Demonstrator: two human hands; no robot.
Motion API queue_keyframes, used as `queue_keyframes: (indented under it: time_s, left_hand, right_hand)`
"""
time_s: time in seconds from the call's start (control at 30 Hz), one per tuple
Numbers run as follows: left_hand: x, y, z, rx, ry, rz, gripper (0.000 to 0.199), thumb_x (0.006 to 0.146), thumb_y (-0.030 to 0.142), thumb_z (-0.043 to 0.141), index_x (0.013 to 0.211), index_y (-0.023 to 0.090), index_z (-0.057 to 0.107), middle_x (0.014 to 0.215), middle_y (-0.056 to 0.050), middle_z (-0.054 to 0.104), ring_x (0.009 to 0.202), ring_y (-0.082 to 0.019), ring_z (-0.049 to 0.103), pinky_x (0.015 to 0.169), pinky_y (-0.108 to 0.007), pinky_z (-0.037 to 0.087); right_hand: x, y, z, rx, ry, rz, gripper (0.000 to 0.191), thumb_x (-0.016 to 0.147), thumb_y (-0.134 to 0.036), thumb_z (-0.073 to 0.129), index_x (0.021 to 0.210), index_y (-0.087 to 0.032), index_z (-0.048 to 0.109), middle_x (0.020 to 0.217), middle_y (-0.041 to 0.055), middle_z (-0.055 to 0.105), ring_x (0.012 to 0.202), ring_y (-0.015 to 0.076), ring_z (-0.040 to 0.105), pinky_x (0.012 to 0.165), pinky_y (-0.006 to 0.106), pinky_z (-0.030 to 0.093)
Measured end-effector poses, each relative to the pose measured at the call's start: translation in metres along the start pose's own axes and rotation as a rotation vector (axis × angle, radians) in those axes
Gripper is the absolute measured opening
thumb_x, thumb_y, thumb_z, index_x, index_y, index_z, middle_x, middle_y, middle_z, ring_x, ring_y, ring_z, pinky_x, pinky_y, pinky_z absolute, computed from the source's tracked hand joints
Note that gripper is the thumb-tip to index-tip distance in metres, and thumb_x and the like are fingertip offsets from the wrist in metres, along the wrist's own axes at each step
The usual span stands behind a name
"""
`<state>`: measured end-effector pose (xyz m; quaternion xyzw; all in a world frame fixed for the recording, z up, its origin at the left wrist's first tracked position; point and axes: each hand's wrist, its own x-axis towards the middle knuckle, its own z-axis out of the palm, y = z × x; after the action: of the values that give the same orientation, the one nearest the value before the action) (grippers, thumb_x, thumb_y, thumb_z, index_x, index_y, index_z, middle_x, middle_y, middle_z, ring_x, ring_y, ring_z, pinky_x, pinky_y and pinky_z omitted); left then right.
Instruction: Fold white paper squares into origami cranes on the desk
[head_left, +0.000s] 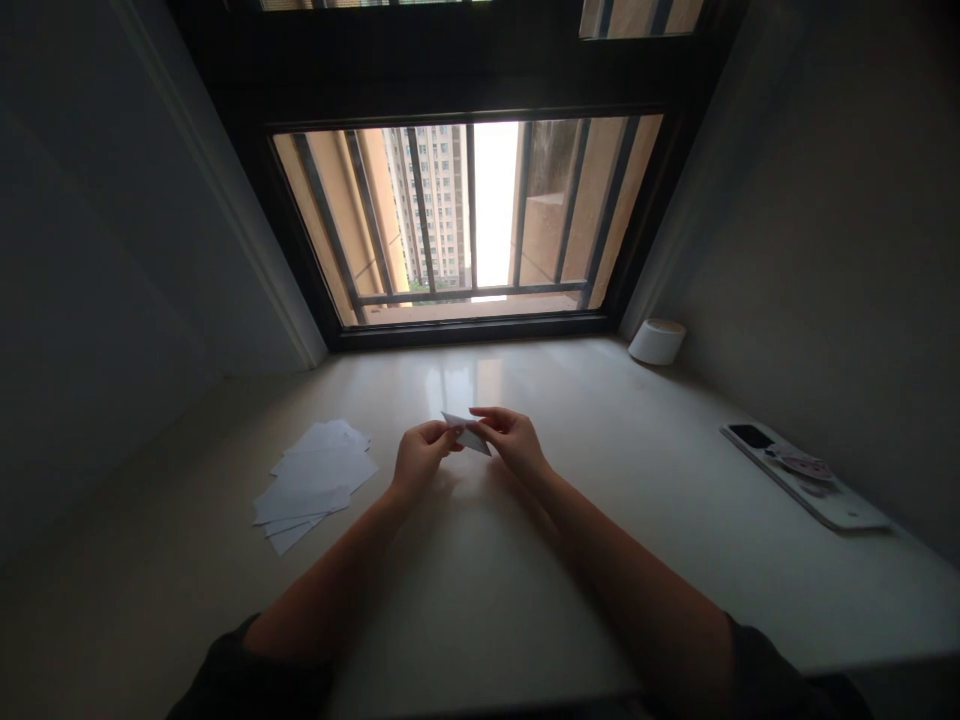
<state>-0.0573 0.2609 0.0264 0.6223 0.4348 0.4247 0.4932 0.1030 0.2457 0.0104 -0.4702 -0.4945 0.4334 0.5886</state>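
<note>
A small folded piece of white paper (472,436) with a pointed, triangular shape is held up between my two hands, a little above the pale stone sill (480,590). My left hand (420,460) pinches its left end between thumb and fingers. My right hand (517,442) grips the other end with its fingertips. Part of the paper is hidden by my fingers. To the left of my left hand lies a loose pile of white paper sheets (315,482), not touched by either hand.
A window with dark bars (469,220) stands beyond the sill, with a tall building outside. A white cylindrical container (656,342) stands in the far right corner. On the right, a long white tray (802,478) holds a black phone (751,437) and small items. Walls flank both sides.
</note>
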Motion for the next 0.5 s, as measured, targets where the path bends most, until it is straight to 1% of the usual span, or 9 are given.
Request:
queue_keyframes:
  time_s: [0.1,0.17,0.3,0.37,0.43,0.5]
  left_hand:
    - [-0.001,0.002,0.000,-0.057,0.008,-0.059,0.036,0.069,0.048,0.067,0.079,0.014,0.069,0.076,-0.009,0.070,0.074,-0.022,0.066,0.065,-0.030,0.048]
    - [-0.002,0.002,0.001,-0.051,0.013,-0.066,0.037,0.068,0.048,0.068,0.081,0.014,0.070,0.078,-0.010,0.070,0.076,-0.022,0.065,0.066,-0.030,0.048]
    - [-0.001,0.000,0.001,0.000,0.047,-0.039,0.035,0.066,0.047,0.069,0.079,0.014,0.072,0.073,-0.008,0.068,0.072,-0.020,0.062,0.062,-0.029,0.047]
    - [0.000,-0.001,0.001,-0.017,0.055,-0.048,0.034,0.066,0.046,0.070,0.077,0.015,0.072,0.069,-0.006,0.066,0.068,-0.018,0.061,0.061,-0.028,0.046]
    - [0.001,-0.002,0.001,-0.060,0.066,-0.067,0.034,0.065,0.047,0.070,0.077,0.015,0.071,0.068,-0.005,0.066,0.066,-0.018,0.060,0.059,-0.027,0.045]
    - [0.001,-0.003,0.001,-0.091,0.082,-0.076,0.035,0.064,0.047,0.070,0.077,0.015,0.071,0.070,-0.005,0.067,0.067,-0.018,0.061,0.060,-0.027,0.045]
  right_hand:
    - [0.000,0.003,0.000,-0.001,0.021,0.100,0.037,0.065,-0.050,0.068,0.075,-0.014,0.071,0.062,0.0040,0.066,0.057,0.0156,0.058,0.055,0.027,0.044]
    - [0.000,0.005,0.000,-0.023,0.016,0.104,0.039,0.065,-0.053,0.067,0.068,-0.014,0.069,0.059,0.0035,0.064,0.054,0.0145,0.056,0.053,0.026,0.042]
    - [-0.001,0.004,0.001,-0.077,0.051,0.001,0.037,0.065,-0.051,0.068,0.072,-0.015,0.070,0.066,0.0052,0.068,0.062,0.0168,0.059,0.059,0.028,0.044]
    - [-0.002,0.001,0.002,-0.086,0.054,-0.034,0.035,0.067,-0.050,0.068,0.073,-0.016,0.071,0.068,0.0056,0.069,0.064,0.0178,0.060,0.061,0.028,0.045]
    - [-0.003,-0.002,0.003,-0.065,0.042,-0.039,0.033,0.067,-0.049,0.068,0.073,-0.017,0.071,0.067,0.0052,0.068,0.063,0.0176,0.061,0.060,0.028,0.046]
    - [-0.004,-0.005,0.004,-0.016,0.015,0.003,0.035,0.067,-0.050,0.068,0.075,-0.016,0.071,0.066,0.0050,0.068,0.061,0.0169,0.061,0.059,0.028,0.046]
